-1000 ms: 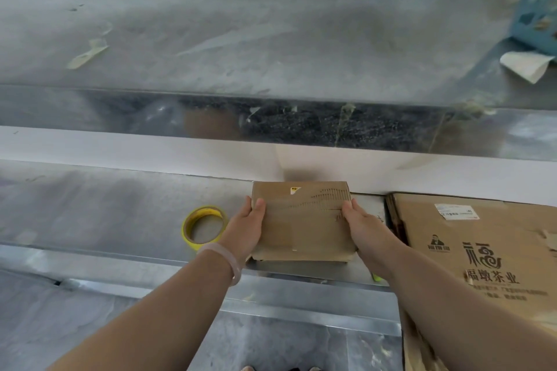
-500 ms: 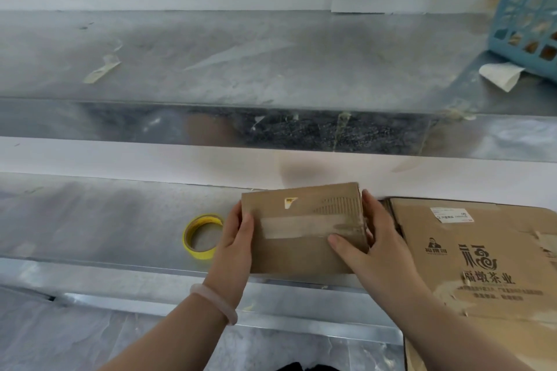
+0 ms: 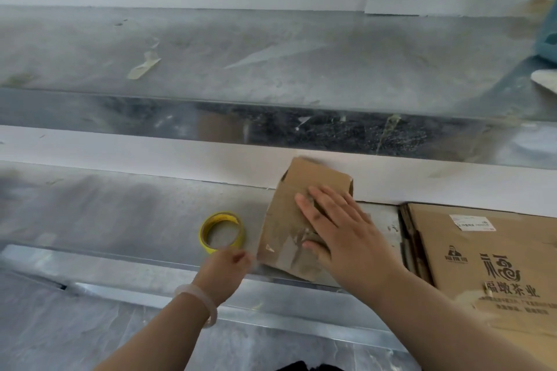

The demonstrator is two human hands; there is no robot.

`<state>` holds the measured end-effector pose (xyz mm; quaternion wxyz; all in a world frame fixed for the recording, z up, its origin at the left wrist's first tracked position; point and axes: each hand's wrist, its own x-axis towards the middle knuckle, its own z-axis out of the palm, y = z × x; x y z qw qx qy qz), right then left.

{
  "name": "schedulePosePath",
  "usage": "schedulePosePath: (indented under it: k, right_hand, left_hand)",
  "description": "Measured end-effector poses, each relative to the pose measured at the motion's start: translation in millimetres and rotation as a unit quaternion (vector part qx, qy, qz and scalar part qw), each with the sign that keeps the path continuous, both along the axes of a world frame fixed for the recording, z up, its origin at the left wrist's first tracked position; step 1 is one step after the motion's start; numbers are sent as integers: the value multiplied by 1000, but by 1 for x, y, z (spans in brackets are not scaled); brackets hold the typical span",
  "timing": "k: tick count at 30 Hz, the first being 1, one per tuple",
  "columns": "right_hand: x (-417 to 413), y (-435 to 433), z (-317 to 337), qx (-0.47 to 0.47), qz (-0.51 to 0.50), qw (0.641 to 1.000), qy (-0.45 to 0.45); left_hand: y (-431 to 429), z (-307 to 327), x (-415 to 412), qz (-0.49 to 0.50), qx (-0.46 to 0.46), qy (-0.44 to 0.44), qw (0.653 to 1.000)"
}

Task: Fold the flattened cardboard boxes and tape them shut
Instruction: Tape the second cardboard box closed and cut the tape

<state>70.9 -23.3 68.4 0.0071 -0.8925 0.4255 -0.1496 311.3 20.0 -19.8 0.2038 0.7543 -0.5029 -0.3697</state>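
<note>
**Two risks: a box slipping off the lip, and tape laid crooked**

Pins the small brown cardboard box (image 3: 280,229) to the grey metal ledge (image 3: 135,214) with the right hand (image 3: 340,232), palm down on the top face, fingers straight and spread. Sits skewed, with its near corner poking past the front lip and its far end close to the white back wall. Reaches with the left hand (image 3: 224,265) toward the yellow roll of tape (image 3: 221,232) just beside the box, with fingers loosely curled at the roll's near rim. Too blurred to tell whether gripping the roll or merely close to it.

Likely to pivot or slide off the lip if pressed off-centre on slick metal while looking toward the roll. Could crush the thin, already creased top panel under too much weight from the palm. May take new tape crooked, given the slant and the shiny, wrinkled tape on the near end. Risks nudging the stack of flattened printed brown cardboard sheets (image 3: 482,265), just to the right, if swung square.
</note>
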Motion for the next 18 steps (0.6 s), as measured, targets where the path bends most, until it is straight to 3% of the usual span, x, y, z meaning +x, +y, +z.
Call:
schedulePosePath:
  k: [3, 6, 8, 13, 18]
  right_hand:
    - [8, 2, -4, -22, 12, 1000, -2]
    - [9, 4, -6, -41, 4, 999, -19]
    - [8, 7, -8, -41, 6, 999, -16]
    - [13, 16, -3, -23, -11, 999, 31]
    - [37, 24, 16, -31, -16, 999, -41]
  left_hand:
    - [17, -2, 27, 45, -170, -145, 974]
    - [19, -11, 49, -43, -180, -258, 948]
    - [16, -11, 55, -102, -175, -288, 936]
    - [4, -8, 65, -137, -212, -300, 920]
    - [13, 18, 63, -107, -273, -234, 927]
